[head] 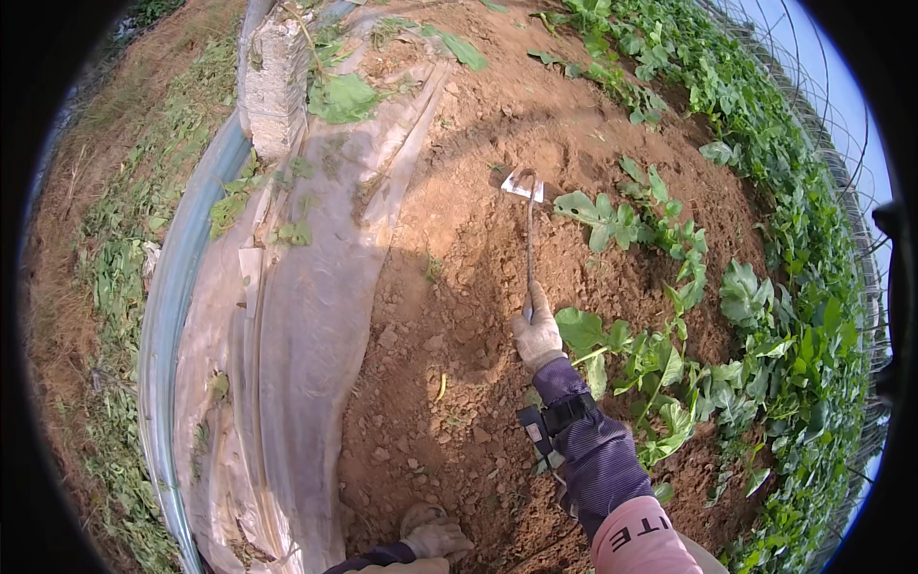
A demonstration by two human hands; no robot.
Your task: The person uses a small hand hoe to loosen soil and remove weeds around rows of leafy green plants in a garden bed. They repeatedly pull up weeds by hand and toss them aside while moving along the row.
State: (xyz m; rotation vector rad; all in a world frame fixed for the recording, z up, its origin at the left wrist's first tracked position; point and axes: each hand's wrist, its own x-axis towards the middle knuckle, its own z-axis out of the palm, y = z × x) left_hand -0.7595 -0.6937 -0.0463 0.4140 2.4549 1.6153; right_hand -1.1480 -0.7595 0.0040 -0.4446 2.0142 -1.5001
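Observation:
My right hand (538, 328), in a pale, soiled glove, is closed around the handle of a small hand hoe (531, 229). The hoe's thin metal neck reaches away from me and curves down to a flat, bright blade (523, 186) at the brown soil. Leafy green plants grow just to the right of this hand. My left hand (437, 537), also gloved, is low in the picture near the soil; whether it holds anything is not clear. A purple sleeve and a strapped device are on my right forearm.
Clear plastic sheeting (308, 323) lies along the left of the soil, with a bluish plastic edge (168, 316) beyond it. A rough concrete post (276, 86) stands at the upper left. Dense green plants (810, 323) and wire mesh (825, 122) line the right side.

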